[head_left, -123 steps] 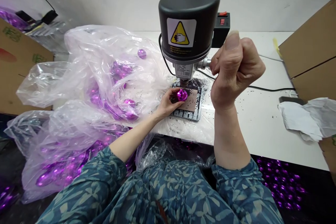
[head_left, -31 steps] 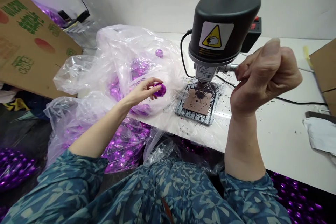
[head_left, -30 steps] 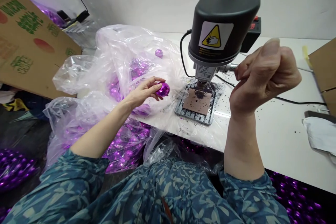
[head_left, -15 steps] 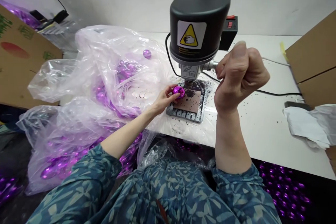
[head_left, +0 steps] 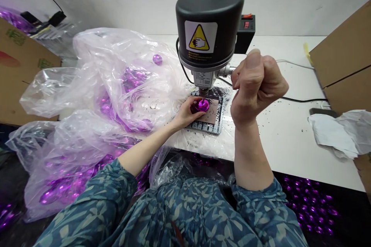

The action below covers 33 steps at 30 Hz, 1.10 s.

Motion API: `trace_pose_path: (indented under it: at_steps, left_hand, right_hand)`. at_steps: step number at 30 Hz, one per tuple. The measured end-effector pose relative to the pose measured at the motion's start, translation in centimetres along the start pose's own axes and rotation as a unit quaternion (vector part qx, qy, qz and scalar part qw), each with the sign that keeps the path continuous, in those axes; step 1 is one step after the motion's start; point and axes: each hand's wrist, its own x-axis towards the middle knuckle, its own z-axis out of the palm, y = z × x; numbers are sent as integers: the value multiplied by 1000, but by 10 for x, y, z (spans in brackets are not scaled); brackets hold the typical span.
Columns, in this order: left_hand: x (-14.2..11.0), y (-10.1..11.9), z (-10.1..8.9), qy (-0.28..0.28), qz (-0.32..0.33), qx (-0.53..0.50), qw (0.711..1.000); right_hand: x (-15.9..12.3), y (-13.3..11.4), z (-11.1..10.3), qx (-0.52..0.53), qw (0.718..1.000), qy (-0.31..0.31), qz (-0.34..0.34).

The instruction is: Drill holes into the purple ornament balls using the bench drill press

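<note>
In my left hand (head_left: 189,113) is a shiny purple ball (head_left: 203,105), held between thumb and fingers. It rests on or just over the brown board (head_left: 212,115) on the metal base plate (head_left: 207,127), right under the chuck of a black bench drill press (head_left: 210,19). My right hand (head_left: 257,87) is a closed fist at the end of the silver feed lever (head_left: 228,70) on the machine's right side. The grip itself is hidden inside the fist. Dark shavings lie around the ball and the plate.
Clear plastic bags (head_left: 95,81) with purple balls cover the left of the white table (head_left: 278,139) and hang over its front edge. One loose ball (head_left: 157,60) lies on the plastic. White paper (head_left: 333,131) and cardboard boxes (head_left: 344,46) stand right. More purple balls (head_left: 310,204) are below.
My left hand has carried a purple ball from beside the bags rightward to beneath the chuck. The view has turned left, then back. My right fist stays at the lever, slightly lower.
</note>
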Motion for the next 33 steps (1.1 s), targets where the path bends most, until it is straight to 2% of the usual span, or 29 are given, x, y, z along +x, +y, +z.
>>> trace_pose_path:
  at_steps: [4, 8, 16, 20, 25, 33]
  left_hand:
    - [-3, 5, 6, -2, 8, 17, 1000]
    - [-5, 4, 9, -7, -8, 20, 1000]
    - [-7, -1, 11, 5, -6, -17, 1000]
    - [-8, -1, 11, 5, -6, -27, 1000]
    - [-8, -1, 11, 10, -9, -22, 1000]
    - [-6, -4, 12, 15, 4, -13, 1000]
  right_hand:
    - [-2, 1, -3, -4, 1000, -7, 29]
    - [-6, 7, -3, 22, 1000, 7, -20]
    - [-18, 16, -4, -3, 995, 27, -93]
    - [-24, 22, -5, 40, 990, 31, -130]
    - [-29, 29, -9, 81, 981, 13, -176]
    - [-33, 34, -15, 101, 974, -25, -203]
